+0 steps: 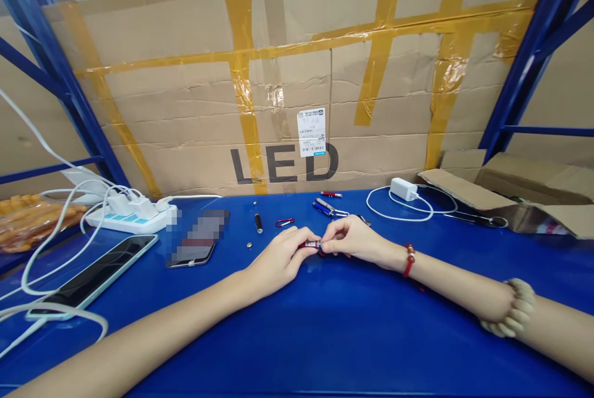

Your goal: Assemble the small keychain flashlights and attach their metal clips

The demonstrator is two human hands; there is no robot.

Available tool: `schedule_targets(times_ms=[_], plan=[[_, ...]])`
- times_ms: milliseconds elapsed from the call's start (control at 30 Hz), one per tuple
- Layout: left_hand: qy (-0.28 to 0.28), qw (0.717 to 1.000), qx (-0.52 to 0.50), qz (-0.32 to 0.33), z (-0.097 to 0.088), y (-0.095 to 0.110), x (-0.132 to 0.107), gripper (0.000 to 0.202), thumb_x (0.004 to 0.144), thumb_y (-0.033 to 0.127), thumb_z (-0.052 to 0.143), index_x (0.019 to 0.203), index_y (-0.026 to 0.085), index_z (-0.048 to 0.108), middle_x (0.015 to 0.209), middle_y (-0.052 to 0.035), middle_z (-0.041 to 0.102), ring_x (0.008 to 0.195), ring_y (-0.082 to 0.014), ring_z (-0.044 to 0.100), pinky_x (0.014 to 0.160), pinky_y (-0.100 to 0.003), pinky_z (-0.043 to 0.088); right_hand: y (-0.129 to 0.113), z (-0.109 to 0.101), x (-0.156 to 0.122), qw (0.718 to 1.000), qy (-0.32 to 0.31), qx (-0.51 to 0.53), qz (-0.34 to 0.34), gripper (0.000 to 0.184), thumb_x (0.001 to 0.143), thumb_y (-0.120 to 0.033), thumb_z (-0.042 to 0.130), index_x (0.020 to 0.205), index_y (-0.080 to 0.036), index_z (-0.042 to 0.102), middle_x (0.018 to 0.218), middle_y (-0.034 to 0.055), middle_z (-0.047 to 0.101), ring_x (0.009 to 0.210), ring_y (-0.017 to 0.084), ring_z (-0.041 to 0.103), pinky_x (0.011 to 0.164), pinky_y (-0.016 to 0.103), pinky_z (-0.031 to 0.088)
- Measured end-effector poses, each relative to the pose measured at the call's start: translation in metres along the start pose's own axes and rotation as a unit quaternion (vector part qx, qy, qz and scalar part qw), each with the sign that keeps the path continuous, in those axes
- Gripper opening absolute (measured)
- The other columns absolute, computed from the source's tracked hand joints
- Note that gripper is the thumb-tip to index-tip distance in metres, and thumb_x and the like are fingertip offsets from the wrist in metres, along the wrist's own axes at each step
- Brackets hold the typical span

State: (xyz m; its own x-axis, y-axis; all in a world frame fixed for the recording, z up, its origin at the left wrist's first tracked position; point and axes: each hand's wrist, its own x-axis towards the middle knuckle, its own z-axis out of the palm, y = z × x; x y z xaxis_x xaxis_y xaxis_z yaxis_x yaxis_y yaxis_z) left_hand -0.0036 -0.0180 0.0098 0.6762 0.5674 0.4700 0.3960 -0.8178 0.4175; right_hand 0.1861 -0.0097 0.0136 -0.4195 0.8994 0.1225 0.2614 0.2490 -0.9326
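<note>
My left hand (281, 257) is closed around a small red metal tube (310, 244) with a pale label, which looks like a mini flashlight. At the tube's right end, the thumb and fingertips of my right hand (353, 237) are pinched together. A dark bit shows under these fingertips, too small to name. Just beyond my hands lie a red carabiner clip (284, 222), a black tube with a silver end (258, 223) and a small round metal piece (249, 245). Blue and silver tubes (327, 207) lie behind my right hand, with a red tube (331, 194) farther back.
On the blue table (297, 336), two phones lie left: a light-framed one (99, 271) and a darker one (197, 240). White cables run from a power strip (132, 217). A white charger (403, 189) sits back right by an open carton (524, 190). Taped cardboard (185, 107) walls the back.
</note>
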Motion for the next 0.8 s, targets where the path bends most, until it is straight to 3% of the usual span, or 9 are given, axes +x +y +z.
schedule_targets(times_ms=[333,567,700,800], plan=[[0.014,1.000,-0.002,0.012,-0.0010,-0.0007,0.0010,0.021,0.089,0.017,0.043,0.102,0.019,0.058,0.099,-0.0017,0.065,0.090,-0.0147,0.056,0.082,-0.024,0.041,-0.0013,0.0011,0.0015,1.000,0.000,-0.008,0.015,0.020,0.066,-0.031,0.068,0.061,-0.013,0.062,0.049,-0.0038,0.055,0.043,0.004,0.043,0.038,0.015,0.030],[0.045,0.999,0.019,-0.023,0.0032,-0.0046,0.0028,0.019,0.089,0.017,0.042,0.098,0.017,0.058,0.096,-0.0026,0.065,0.089,-0.0153,0.057,0.081,-0.026,0.042,0.0012,0.0045,0.0020,0.999,0.029,-0.026,0.013,0.029,0.067,-0.041,0.066,0.064,-0.013,0.059,0.048,-0.0040,0.051,0.040,0.004,0.040,0.037,0.016,0.030],[0.078,0.995,0.046,-0.034,0.0049,-0.0040,0.0033,0.020,0.090,0.018,0.040,0.099,0.017,0.058,0.098,-0.0035,0.065,0.090,-0.0167,0.057,0.082,-0.027,0.042,0.0049,0.0058,0.0016,0.986,0.107,-0.071,-0.110,0.028,0.069,-0.039,0.067,0.082,-0.015,0.061,0.064,-0.0011,0.058,0.043,0.006,0.047,0.041,0.019,0.039],[0.073,0.996,0.034,-0.034,0.0035,-0.0022,0.0033,0.022,0.091,0.019,0.037,0.100,0.017,0.058,0.101,-0.0037,0.064,0.093,-0.0167,0.057,0.085,-0.027,0.041,0.0054,0.0041,-0.0001,0.950,0.132,-0.151,-0.237,0.024,0.071,-0.036,0.066,0.087,-0.018,0.066,0.075,0.0022,0.060,0.047,0.007,0.049,0.045,0.022,0.042]])
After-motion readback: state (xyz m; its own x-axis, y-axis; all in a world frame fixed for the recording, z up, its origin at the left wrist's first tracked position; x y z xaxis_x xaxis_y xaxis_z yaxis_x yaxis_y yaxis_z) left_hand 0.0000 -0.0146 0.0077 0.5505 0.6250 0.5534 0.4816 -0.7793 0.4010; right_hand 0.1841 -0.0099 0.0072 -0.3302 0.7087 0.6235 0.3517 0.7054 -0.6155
